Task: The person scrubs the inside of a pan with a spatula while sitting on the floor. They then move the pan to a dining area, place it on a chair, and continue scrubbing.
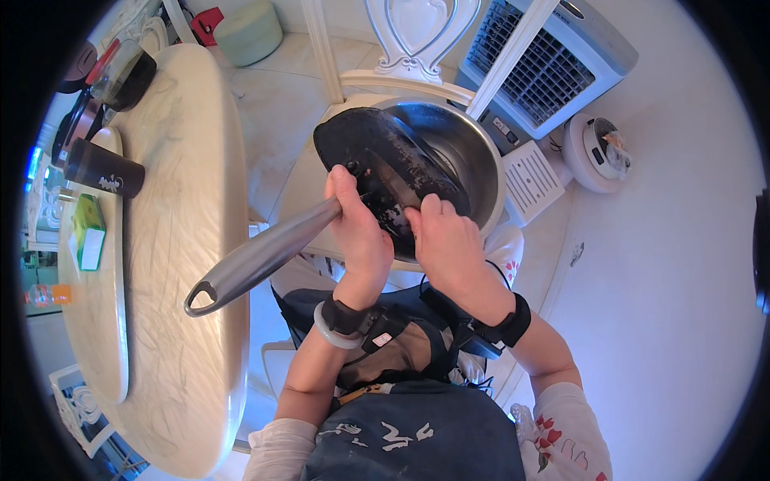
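A blackened pan [385, 174] with a long steel handle [258, 258] is tilted over a stainless steel basin [490, 180] on a chair seat. My left hand [361, 234] grips the pan where the handle joins its body, thumb on top. Fingers curled, my right hand [442, 237] holds a flat, brownish metal blade or scraper [391, 180] against the pan's dark, patchy surface. The far end of this tool lies near the pan's middle; its near end is hidden in my fingers. The handle points down to the left, over the table's edge.
On the left stands a covered oval table [180, 240] with a dark cup [105, 168], a glass pot [123, 75] and a tissue pack [89, 231]. The white chair's back [415, 36] rises beyond the basin. An air cooler [541, 66] and a white wall are at right.
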Motion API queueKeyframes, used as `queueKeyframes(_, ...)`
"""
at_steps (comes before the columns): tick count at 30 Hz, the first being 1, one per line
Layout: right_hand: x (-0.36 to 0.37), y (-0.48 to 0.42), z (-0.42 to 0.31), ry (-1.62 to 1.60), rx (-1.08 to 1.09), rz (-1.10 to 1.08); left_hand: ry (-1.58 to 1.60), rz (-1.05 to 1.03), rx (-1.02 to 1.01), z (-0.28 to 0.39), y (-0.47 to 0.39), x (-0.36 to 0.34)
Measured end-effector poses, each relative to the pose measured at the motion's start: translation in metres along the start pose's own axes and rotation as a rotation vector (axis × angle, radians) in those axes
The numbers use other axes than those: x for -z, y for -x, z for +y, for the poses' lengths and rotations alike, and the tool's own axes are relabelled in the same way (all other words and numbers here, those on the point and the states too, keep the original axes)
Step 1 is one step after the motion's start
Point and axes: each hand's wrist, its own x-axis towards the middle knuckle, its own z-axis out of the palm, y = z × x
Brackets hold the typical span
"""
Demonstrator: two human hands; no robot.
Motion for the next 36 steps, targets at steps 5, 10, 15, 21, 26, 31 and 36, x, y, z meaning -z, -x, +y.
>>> queueKeyframes(5,-0.005,-0.004,0.007,0.024,-0.008,0.066,0.021,-0.026,0.024,-0.004,0.001,0.007)
queueKeyframes(10,0.001,-0.008,0.004,0.059,-0.008,0.058,0.039,-0.015,0.064,-0.002,0.005,0.003)
queueKeyframes(15,0.001,0.001,-0.002,0.091,-0.043,0.040,0.047,0.026,0.031,-0.008,0.005,0.008)
queueKeyframes(21,-0.003,0.006,-0.005,0.033,-0.050,0.013,0.043,0.108,0.026,-0.007,0.010,0.005)
queueKeyframes(26,0.005,-0.003,0.005,0.044,-0.042,0.031,0.069,0.004,0.045,-0.005,0.019,0.000)
queueKeyframes(31,0.001,0.007,-0.002,0.049,-0.084,-0.023,0.040,0.056,0.009,-0.013,0.022,0.003)
queueKeyframes(36,-0.005,0.004,0.005,0.072,-0.053,0.093,0.052,0.094,0.019,-0.016,0.026,0.005)
